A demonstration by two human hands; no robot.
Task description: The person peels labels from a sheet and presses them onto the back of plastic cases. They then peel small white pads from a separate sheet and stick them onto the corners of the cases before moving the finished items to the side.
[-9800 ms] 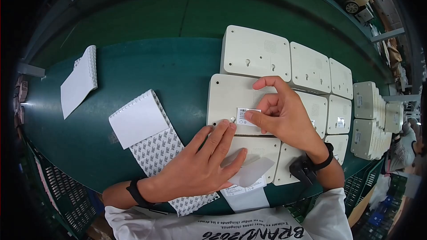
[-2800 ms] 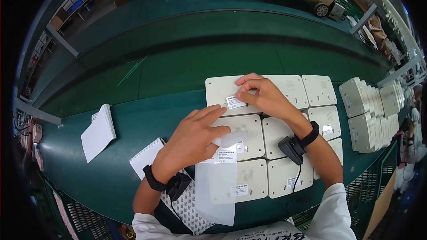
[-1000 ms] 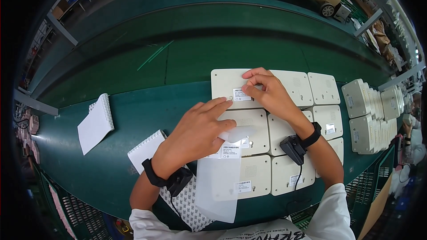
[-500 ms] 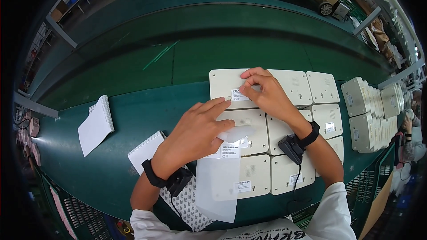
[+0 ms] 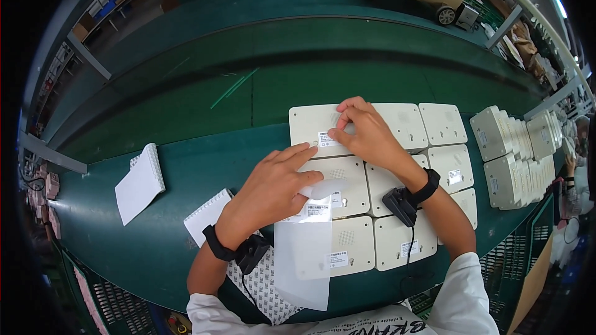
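Cream plastic covers [image 5: 397, 236] lie in rows on the green bench, most bearing a small white label. My left hand [image 5: 273, 180] grips a translucent label backing sheet [image 5: 304, 260] between thumb and fingers; the sheet hangs over the nearer covers. Its fingertips rest at the left edge of a white label [image 5: 325, 139] on the far-left cover [image 5: 304, 121]. From the other side my right hand [image 5: 366, 130] pinches at that label's right edge, thumb low on it and fingers curled. How firmly the label sticks cannot be seen.
Stacked cream covers [image 5: 501, 180] stand at the right. White paper sheets [image 5: 139, 189] and a spiral-edged sheet [image 5: 208, 214] lie left, with a patterned sheet [image 5: 264, 285] near my left wrist. Thin green strips [image 5: 234, 87] lie beyond. Green crates [image 5: 124, 304] sit below the bench edge.
The view has shifted slightly. My right thumb has come down closer to the label's right edge, and my left fingertips stay by its left edge. The left hand still holds the backing sheet.
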